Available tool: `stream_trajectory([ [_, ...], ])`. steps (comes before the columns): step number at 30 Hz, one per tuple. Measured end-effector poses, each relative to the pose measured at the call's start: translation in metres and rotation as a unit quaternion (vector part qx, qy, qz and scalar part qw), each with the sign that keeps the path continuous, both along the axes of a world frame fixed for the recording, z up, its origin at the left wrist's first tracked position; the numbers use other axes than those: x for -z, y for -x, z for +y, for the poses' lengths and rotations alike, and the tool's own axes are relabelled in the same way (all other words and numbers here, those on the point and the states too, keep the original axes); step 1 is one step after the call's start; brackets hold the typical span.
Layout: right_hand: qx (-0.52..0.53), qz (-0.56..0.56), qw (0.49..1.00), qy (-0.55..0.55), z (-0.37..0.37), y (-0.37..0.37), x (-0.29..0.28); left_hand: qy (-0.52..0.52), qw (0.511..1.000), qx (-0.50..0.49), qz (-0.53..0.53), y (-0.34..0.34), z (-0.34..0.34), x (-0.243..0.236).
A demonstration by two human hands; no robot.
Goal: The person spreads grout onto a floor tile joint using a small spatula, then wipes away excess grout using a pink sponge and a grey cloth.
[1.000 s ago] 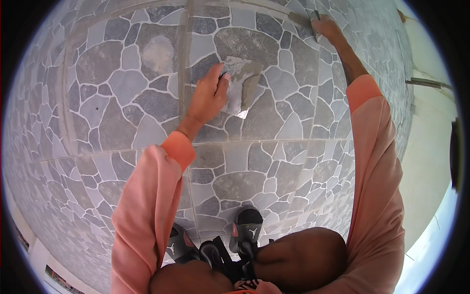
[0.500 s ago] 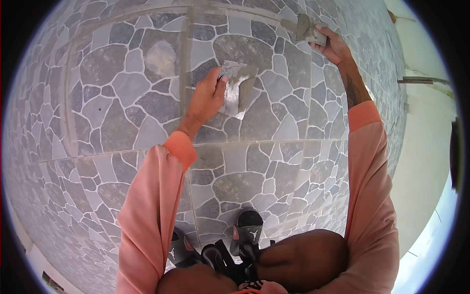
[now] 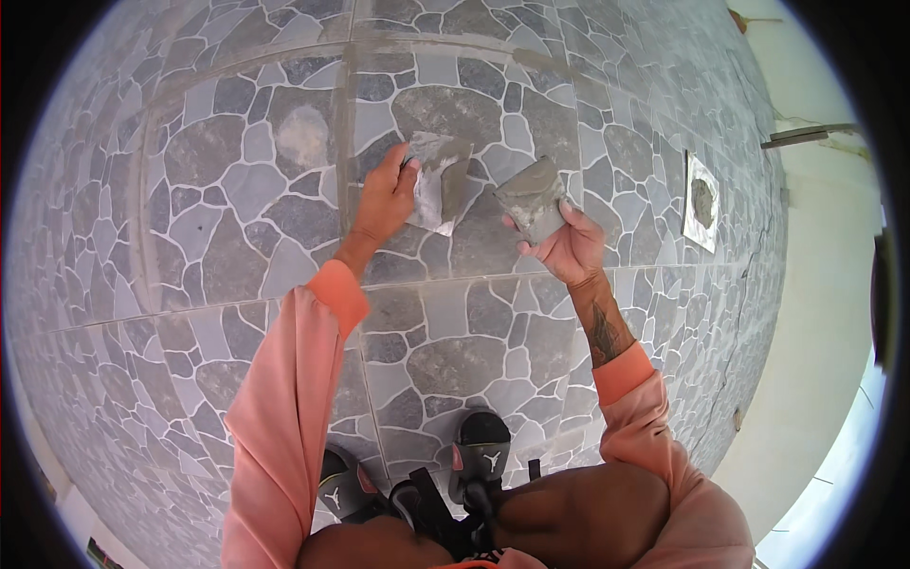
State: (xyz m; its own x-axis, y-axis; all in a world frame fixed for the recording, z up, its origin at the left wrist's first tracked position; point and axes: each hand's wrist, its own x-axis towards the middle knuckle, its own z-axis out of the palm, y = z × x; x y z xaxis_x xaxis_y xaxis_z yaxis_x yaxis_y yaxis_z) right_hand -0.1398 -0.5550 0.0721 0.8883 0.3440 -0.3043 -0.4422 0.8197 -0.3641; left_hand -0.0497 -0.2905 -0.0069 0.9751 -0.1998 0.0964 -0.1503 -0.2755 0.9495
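Note:
My left hand [image 3: 387,195] is closed on the left edge of a shiny silver sheet [image 3: 427,207], held over the tiled floor. Wet grey grout [image 3: 453,188] covers the sheet's right part. Just to the right, my right hand [image 3: 572,244] grips a flat grey scraper [image 3: 542,220] from below, thumb on its right side. Grey paste [image 3: 536,180] is smeared along the scraper's upper edge. A small gap separates scraper and sheet. Beneath both hands are floor tiles [image 3: 445,114] with a grey stone pattern and white lines; some joints carry grey grout [image 3: 346,142].
Another silver sheet [image 3: 700,204] with a grey lump lies on the floor at the right. A pale dusty patch [image 3: 303,136] marks a tile at the upper left. My feet in black sandals [image 3: 482,450] stand close in. A pale wall [image 3: 825,284] runs along the right.
My right hand has come back from the far right with the scraper, down and left toward the silver sheet. The left hand has barely moved. The other silver sheet at right is now uncovered.

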Motion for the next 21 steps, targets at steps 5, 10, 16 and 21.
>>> stream_trajectory([
  [5,-0.066,0.018,0.985,-0.16,0.026,0.029,-0.017,0.053,0.996,-0.047,0.046,0.009,0.011,-0.002],
  [10,-0.089,0.029,0.992,-0.089,0.028,0.045,-0.051,0.143,0.977,-0.106,0.117,0.046,0.032,-0.041],
  [16,-0.178,0.002,0.98,-0.089,0.056,0.057,-0.068,0.234,0.943,-0.107,0.21,0.089,0.072,-0.093],
  [21,-0.241,-0.059,0.968,-0.022,0.069,0.045,-0.095,0.298,0.918,-0.131,0.225,0.109,0.1,-0.127],
])
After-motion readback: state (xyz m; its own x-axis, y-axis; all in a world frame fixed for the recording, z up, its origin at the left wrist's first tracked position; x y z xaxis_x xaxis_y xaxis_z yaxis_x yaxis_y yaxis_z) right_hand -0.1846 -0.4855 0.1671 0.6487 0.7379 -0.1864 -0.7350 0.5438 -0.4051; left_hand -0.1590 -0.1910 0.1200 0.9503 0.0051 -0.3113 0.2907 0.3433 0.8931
